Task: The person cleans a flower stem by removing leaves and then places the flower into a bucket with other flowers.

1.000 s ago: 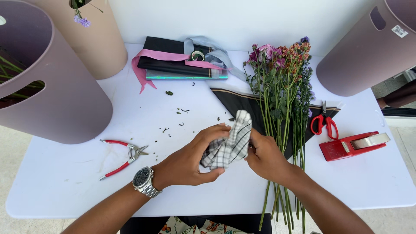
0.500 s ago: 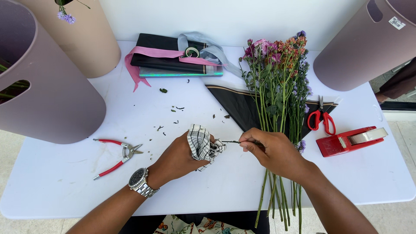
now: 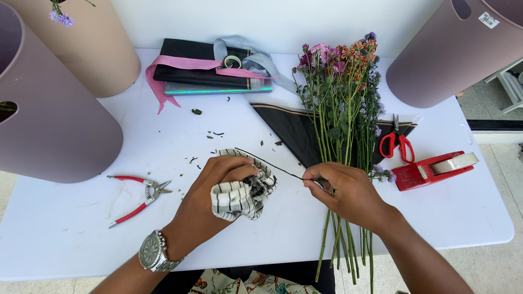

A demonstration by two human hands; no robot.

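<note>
My left hand [image 3: 210, 198], a metal watch on its wrist, is closed around a crumpled black-and-white checked cloth [image 3: 242, 193] on the white table [image 3: 81, 239]. A thin dark wire [image 3: 269, 165] runs out from under the cloth to the right. My right hand [image 3: 346, 190] pinches the wire's right end between thumb and fingers. That hand rests over the green stems of a bunch of pink, orange and purple flowers [image 3: 340, 81], which lies on black wrapping paper [image 3: 294, 128].
Red-handled pliers [image 3: 139, 196] lie to the left. Red scissors [image 3: 396, 142] and a red tape dispenser [image 3: 433, 169] sit to the right. Folded papers with pink and grey ribbon [image 3: 210, 71] lie at the back. Tall buckets [image 3: 52, 117] [image 3: 452, 51] stand at both sides.
The hands, first together around the cloth, have drawn apart. My right hand has pulled the wire out to the right while my left hand keeps the cloth bunched around it.
</note>
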